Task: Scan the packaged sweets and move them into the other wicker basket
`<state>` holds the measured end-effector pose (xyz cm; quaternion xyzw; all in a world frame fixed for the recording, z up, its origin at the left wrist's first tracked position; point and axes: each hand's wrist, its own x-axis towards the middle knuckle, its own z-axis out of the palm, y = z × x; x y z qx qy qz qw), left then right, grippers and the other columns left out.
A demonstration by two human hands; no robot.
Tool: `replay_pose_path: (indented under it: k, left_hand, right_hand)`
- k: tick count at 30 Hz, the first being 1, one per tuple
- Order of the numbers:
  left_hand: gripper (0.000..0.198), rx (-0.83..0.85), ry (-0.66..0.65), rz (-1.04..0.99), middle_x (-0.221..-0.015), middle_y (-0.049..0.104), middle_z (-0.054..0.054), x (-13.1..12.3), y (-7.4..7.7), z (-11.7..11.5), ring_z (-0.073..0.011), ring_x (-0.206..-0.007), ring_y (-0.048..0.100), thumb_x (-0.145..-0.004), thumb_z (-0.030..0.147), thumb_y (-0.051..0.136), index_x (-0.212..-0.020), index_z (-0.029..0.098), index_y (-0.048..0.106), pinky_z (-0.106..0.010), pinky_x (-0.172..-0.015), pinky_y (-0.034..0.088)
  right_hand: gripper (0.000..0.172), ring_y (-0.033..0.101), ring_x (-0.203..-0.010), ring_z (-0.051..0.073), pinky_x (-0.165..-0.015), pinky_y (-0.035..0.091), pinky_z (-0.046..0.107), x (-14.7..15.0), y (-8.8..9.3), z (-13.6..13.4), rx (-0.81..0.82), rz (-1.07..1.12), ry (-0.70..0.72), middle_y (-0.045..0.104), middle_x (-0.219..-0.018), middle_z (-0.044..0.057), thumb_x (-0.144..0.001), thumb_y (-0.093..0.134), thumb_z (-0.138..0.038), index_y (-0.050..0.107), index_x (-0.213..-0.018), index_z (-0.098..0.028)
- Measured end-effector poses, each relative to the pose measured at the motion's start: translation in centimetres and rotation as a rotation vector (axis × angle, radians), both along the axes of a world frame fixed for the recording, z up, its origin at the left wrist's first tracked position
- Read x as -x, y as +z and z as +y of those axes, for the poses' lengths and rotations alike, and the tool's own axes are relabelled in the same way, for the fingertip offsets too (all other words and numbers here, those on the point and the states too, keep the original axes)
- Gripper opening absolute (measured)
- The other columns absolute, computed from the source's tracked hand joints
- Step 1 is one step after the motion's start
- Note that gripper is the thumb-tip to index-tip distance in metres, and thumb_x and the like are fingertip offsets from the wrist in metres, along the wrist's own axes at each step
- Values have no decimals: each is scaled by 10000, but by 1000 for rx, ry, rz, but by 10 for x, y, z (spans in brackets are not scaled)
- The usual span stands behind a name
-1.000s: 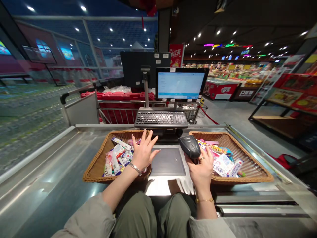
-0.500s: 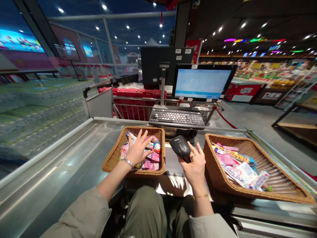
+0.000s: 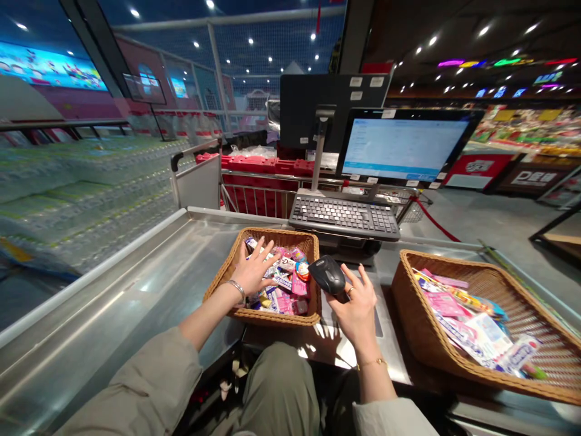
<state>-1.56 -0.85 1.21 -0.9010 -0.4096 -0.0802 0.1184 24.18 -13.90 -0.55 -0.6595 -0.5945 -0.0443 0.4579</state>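
My left hand (image 3: 252, 270) is open, its fingers spread, and rests over colourful packaged snacks (image 3: 284, 290) in a wicker basket (image 3: 281, 235). My right hand (image 3: 357, 309) is shut on a black handheld barcode scanner (image 3: 327, 274), which it holds just past that basket's right rim. A second wicker basket (image 3: 454, 270) stands to the right, holding pink and white packets (image 3: 467, 327). Neither hand touches that one. Part of the counter under the scanner is hidden by my right hand.
A black keyboard (image 3: 344, 215) and a lit monitor (image 3: 403, 145) stand just beyond the baskets on a steel checkout counter (image 3: 113, 284). A metal shopping cart (image 3: 258, 194) with red crates waits behind. Stacked bottled water (image 3: 77, 194) fills the left side.
The whole view has swung to the right. The packets under my left hand differ from the first frame, and the right basket now sits farther from my right hand.
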Motion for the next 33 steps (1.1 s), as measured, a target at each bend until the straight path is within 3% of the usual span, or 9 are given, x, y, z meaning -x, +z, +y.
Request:
replay_pose_path:
  k: [9, 15, 21, 27, 33]
  left_hand:
    - [637, 47, -119, 123, -1595, 298, -111, 2, -6, 21, -380, -1490, 160, -767, 490, 744, -1358, 366, 540, -758, -1090, -9]
    - [555, 55, -194, 225, -1588, 327, -65, -1, -22, 39, -348, -1494, 172, -721, 407, 799, -1247, 389, 622, -730, -1114, 7]
    - [446, 118, -242, 263, -1568, 370, -52, 4, -34, 50, -378, -1483, 189, -687, 362, 833, -1111, 360, 695, -736, -1108, 31]
    - [309, 98, -255, 198, -1485, 500, -10, 10, -45, 53, -340, -1467, 256, -786, 190, 731, -1053, 343, 708, -724, -1112, 5]
    - [165, 114, -317, 218, -1410, 579, 28, 14, -51, 58, -321, -1457, 283, -844, 185, 651, -925, 306, 729, -679, -1146, -28]
  right_hand:
    - [186, 372, -1388, 358, -1064, 322, 604, 7, -12, 9, 36, 23, 7, 646, -1295, 76, -757, 684, -371, 737, -875, -237]
    - [175, 381, -1380, 382, -1036, 335, 647, 7, -15, 14, 61, 35, -5, 647, -1297, 70, -739, 698, -369, 737, -856, -244]
    - [182, 394, -1377, 362, -1058, 349, 615, 9, -13, 17, 13, 28, 18, 658, -1277, 87, -752, 690, -380, 732, -842, -228]
    - [192, 392, -1385, 347, -1067, 360, 594, 10, -13, 18, 1, 36, 23, 663, -1267, 94, -768, 684, -394, 732, -841, -224]
    - [187, 389, -1388, 351, -1067, 367, 592, 10, -15, 19, -23, 26, 31, 660, -1271, 99, -773, 687, -394, 731, -840, -224]
